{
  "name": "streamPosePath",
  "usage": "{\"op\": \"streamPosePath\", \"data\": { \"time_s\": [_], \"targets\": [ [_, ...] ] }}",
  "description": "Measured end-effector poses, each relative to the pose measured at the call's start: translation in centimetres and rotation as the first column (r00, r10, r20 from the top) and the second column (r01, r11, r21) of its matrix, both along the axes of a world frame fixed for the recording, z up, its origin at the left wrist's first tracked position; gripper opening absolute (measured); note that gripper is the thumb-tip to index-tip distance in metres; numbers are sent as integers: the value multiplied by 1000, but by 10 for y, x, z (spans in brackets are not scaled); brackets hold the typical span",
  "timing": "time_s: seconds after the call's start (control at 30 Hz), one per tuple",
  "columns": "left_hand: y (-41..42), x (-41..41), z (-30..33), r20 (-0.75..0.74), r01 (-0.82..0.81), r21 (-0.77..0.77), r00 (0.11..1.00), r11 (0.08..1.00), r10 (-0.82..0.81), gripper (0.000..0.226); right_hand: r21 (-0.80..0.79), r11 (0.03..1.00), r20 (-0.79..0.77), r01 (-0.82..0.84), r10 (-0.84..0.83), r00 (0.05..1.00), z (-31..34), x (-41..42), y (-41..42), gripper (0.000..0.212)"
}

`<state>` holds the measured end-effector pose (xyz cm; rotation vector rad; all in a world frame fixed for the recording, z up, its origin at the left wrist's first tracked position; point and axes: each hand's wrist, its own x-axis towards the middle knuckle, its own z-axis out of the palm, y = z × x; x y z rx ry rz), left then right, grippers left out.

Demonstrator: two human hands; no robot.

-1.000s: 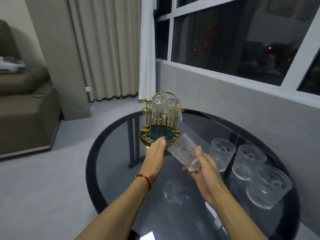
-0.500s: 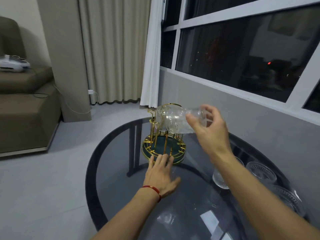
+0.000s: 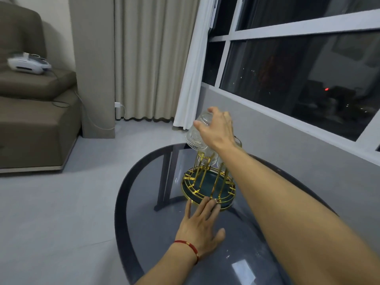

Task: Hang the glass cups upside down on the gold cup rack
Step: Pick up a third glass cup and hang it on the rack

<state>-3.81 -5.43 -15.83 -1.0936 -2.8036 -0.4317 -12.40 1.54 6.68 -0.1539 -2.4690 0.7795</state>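
while the left hand [image 3: 200, 227] lies flat and spread on the tabletop [image 3: 156, 202] touching the gold cup rack [image 3: 207, 187], the right hand [image 3: 217, 130] grips a glass cup [image 3: 196, 133] mouth-down over the rack's prongs.

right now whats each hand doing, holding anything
Left hand: open, flat on the glass table, fingertips at the gold cup rack base.
Right hand: closed on a glass cup, mouth down over the rack.

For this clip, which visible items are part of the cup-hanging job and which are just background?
Job:
- glass cup, gripped by the right hand
- gold cup rack
- left hand, flat on the glass table at the rack's base

Background:
- sofa
- white device on it
- curtains
- window
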Motion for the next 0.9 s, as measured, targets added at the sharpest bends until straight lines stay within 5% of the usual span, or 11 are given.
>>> {"op": "streamPosePath", "data": {
  "time_s": [0.27,0.57,0.7,0.9],
  "targets": [
    [0,1,6,30,7,-20,1000,1000,-7,72,216,973,98,83,-106,990,-21,-30,1,63],
    [-3,-1,5,8,2,7,1000,1000,-2,69,573,814,193,97,-249,949,-44,-40,-2,44],
    [-4,-1,6,19,13,-6,1000,1000,-13,69,613,785,253,91,-304,918,-41,-41,-6,28],
    [-4,-3,6,-6,-3,13,1000,1000,3,67,579,814,268,44,-241,933,-39,-25,-4,33]
  ]
}}
